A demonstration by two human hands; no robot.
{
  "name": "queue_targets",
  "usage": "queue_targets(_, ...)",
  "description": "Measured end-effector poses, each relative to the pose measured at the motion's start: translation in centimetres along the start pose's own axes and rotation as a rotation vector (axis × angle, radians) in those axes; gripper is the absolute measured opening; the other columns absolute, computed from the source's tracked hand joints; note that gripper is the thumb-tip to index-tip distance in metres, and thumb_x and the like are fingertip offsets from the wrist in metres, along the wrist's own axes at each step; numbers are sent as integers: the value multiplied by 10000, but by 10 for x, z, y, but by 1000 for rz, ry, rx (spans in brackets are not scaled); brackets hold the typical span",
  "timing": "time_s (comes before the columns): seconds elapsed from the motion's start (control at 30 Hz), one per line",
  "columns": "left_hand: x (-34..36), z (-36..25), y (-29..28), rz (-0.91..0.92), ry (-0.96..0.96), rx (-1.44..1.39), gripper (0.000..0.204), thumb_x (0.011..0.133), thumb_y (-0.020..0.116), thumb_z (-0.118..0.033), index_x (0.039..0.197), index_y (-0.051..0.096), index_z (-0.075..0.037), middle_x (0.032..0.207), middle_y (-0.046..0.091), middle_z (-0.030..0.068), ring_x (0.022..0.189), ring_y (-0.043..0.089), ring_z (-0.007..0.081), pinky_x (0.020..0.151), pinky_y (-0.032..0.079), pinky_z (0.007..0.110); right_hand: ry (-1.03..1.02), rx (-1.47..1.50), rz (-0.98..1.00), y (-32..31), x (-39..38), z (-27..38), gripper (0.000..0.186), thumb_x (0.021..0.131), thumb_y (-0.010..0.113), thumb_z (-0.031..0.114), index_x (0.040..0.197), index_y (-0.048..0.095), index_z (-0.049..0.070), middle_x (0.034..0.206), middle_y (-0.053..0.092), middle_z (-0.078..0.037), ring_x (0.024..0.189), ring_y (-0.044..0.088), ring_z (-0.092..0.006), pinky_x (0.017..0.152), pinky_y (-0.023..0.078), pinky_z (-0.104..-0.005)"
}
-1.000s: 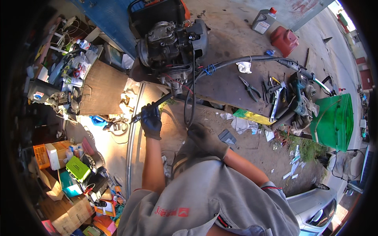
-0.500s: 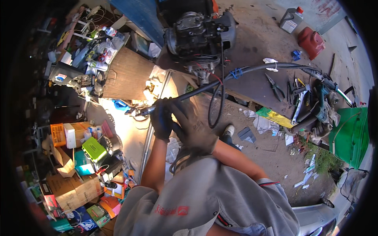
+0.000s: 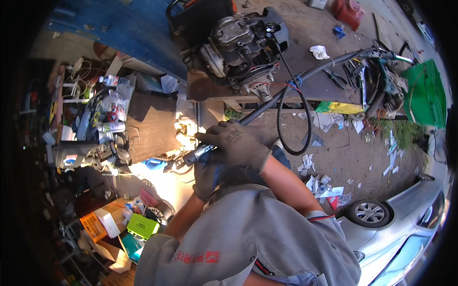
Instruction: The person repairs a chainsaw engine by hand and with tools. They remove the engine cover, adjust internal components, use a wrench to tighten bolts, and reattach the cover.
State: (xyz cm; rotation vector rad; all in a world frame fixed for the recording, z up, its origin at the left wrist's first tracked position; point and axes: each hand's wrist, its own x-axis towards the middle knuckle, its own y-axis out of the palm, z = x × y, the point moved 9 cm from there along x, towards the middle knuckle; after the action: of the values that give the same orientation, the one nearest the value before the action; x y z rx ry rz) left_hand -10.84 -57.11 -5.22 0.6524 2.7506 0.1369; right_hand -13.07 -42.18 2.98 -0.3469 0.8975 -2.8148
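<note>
A long black shaft tube (image 3: 260,112) runs from the right down to my hands, ending in a shiny metal piece with a dark tip (image 3: 195,155). My right hand (image 3: 238,147), in a dark grey work glove, is closed over the tube just above that metal end. Below the tube, close to the metal piece, is my gloved left hand (image 3: 206,177); its fingers are hidden behind the tube and my right hand. Blue ties and a red wire sit on the tube, and a black ribbed cable (image 3: 305,138) loops down from the engine (image 3: 234,43) beyond.
Pliers (image 3: 335,78) and several hand tools lie on the dark bench (image 3: 305,57), near a green bin (image 3: 424,93). On the left stand a wooden board (image 3: 152,126), a lime-green case (image 3: 143,226) and piled boxes. A silver car (image 3: 396,233) is at lower right.
My view has turned, bringing the car further in. My right hand now closes over the tube; my left hand, earlier wrapped round it, is below it. The metal end has come nearer to me.
</note>
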Motion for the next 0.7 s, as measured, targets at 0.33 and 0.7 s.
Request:
queue_targets(0.33, -17, -92, -84, -6, -109, 410, 355, 972, 651, -55, 1308, 639, 60, 1139, 699, 90, 986, 670, 149, 838, 565, 300, -111, -117, -315, 16, 1, 1, 332, 805, 756, 454, 1001, 748, 185, 823, 664, -57, 901, 635, -279, 825, 484, -436)
queue_targets(0.7, 2, -87, -115, 89, 2, 1174, 212, 1016, 673, -165, 1135, 740, -4, 925, 687, 60, 775, 624, 156, 725, 544, 328, -82, -106, -396, 47, 2, -20, 302, 701, 787, 438, 826, 748, 166, 773, 625, -78, 816, 625, -330, 723, 455, -474)
